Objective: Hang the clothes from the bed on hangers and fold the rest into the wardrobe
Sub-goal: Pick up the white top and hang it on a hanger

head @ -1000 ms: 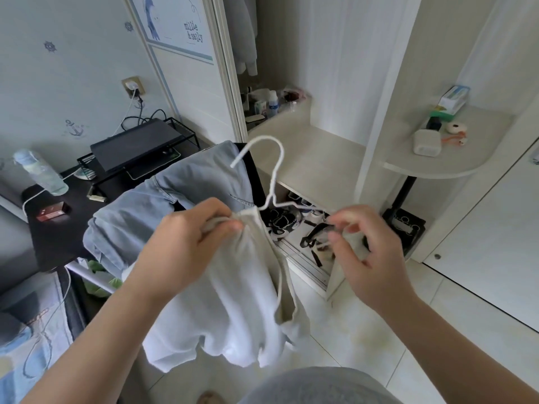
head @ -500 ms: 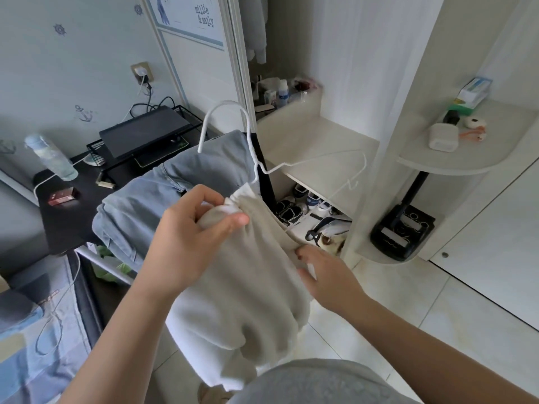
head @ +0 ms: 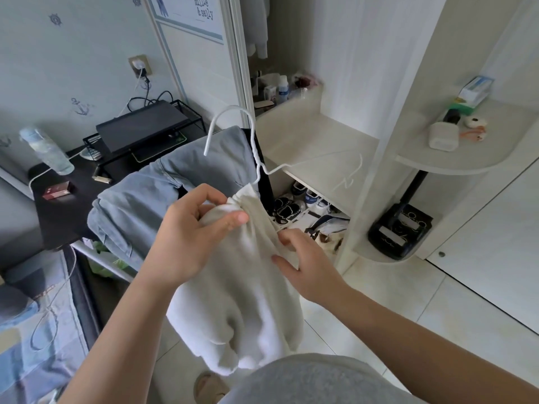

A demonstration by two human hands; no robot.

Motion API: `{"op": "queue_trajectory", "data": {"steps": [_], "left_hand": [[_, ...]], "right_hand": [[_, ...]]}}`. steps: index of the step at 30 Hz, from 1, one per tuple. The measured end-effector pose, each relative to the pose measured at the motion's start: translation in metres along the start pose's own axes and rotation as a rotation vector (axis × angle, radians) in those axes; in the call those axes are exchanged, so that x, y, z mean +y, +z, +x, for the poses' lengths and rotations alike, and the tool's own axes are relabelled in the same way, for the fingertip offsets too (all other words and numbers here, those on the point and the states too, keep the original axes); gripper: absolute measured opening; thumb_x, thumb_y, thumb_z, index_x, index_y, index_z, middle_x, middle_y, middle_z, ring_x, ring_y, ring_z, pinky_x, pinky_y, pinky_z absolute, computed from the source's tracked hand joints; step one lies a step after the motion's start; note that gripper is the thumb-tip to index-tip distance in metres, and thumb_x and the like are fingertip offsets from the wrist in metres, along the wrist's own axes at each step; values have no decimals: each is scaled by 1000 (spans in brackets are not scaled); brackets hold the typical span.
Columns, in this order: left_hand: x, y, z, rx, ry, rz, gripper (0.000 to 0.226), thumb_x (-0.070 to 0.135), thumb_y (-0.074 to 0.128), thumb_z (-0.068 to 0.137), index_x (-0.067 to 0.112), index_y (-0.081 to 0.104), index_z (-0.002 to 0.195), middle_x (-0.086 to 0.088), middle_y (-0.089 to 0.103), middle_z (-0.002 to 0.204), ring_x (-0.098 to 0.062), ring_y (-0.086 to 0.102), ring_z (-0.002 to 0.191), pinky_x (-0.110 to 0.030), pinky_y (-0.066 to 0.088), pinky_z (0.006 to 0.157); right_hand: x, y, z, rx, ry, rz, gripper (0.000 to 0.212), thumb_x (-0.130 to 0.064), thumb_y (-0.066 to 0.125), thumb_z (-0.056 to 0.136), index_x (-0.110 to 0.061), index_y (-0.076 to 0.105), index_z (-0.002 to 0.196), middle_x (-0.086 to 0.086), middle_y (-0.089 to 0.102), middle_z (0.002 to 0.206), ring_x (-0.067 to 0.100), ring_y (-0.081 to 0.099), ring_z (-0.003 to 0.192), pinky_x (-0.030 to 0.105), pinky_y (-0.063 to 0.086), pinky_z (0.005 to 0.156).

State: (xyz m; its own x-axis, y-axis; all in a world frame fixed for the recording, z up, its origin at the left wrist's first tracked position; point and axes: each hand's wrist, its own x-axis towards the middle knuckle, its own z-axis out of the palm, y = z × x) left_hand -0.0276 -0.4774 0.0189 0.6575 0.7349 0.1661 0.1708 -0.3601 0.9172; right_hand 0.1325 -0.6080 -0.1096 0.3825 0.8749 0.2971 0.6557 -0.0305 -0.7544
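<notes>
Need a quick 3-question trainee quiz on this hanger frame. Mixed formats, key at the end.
1. True or false: the white hanger has its arm toward the wardrobe showing as bare wire, not yet inside the cream garment.
2. Where does the left hand grip the garment? A) bunched just below the hanger's neck B) at the bottom hem C) nowhere
3. Fill in: the ___ hand holds the garment's side.
Key: 1 true; 2 A; 3 right hand.
</notes>
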Motion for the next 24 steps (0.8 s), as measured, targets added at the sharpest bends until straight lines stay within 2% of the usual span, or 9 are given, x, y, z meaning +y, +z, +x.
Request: {"op": "queue_trajectory", "data": {"steps": [3,6,9,11,13,15,18,21,24], "left_hand": [[1,-3,-1,12,0,7,32,46,78,68,22,60,78,3,45,56,-10,29,50,-17,25,42],[1,-6,-2,24,-1,19,30,45,78,69,23,60,78,6,45,53,-9,28,48,-16,24,41],[1,-9,-2,33,5,5,30,46,78,69,24,60,78,7,45,53,-6,28,46,-14,24,40],[-1,-14,-2,22,9,-5,31,46,81,69,25,61,78,13,45,51,-2,28,43,-11,24,40],[-4,-20,-2,-1,1,-20,32,47,86,68,28,62,78,16,49,50,0,32,40,-9,25,39],[-10,-29,-2,-28,-9,-29,31,48,86,67,30,64,77,14,55,54,0,36,42,-9,28,40],[-20,-40,-1,-40,-2,-14,37,57,82,62,29,67,80,9,56,58,-2,36,48,-12,29,42],[-30,-48,0,-48,-7,22,44,68,81,59,32,71,81,12,56,59,-2,38,50,-12,31,44],[-37,-54,0,-88,-10,96,44,72,78,59,35,73,83,13,56,61,-3,42,56,-11,33,48]], "right_hand": [[-3,2,2,1,43,118,12,-15,66,89,-14,57,97,-10,60,96,8,53,91,18,40,83],[4,4,2,-195,188,161,11,-25,58,93,-26,49,98,-11,63,98,7,57,88,20,42,77],[23,8,-2,-333,270,66,7,-26,57,97,-20,54,100,-8,66,97,13,62,87,27,45,77],[38,5,-5,-339,278,-27,20,-23,54,99,-12,51,82,-4,58,79,19,56,73,39,43,70],[50,-3,-5,-325,254,-151,32,-25,52,100,-14,42,72,-2,48,68,22,47,64,43,40,68],[61,-13,-2,-314,156,-331,35,-27,49,101,-24,36,69,-7,41,63,16,42,66,37,36,85],[72,-30,3,-333,132,-471,29,-32,42,105,-30,39,76,-8,48,68,14,49,78,37,17,111],[77,-48,3,-320,128,-488,20,-30,41,106,-27,45,87,-6,55,78,15,54,87,44,17,116],[75,-65,4,-176,56,-578,17,-24,50,104,-22,61,91,-6,62,86,21,60,97,53,22,113]]}}
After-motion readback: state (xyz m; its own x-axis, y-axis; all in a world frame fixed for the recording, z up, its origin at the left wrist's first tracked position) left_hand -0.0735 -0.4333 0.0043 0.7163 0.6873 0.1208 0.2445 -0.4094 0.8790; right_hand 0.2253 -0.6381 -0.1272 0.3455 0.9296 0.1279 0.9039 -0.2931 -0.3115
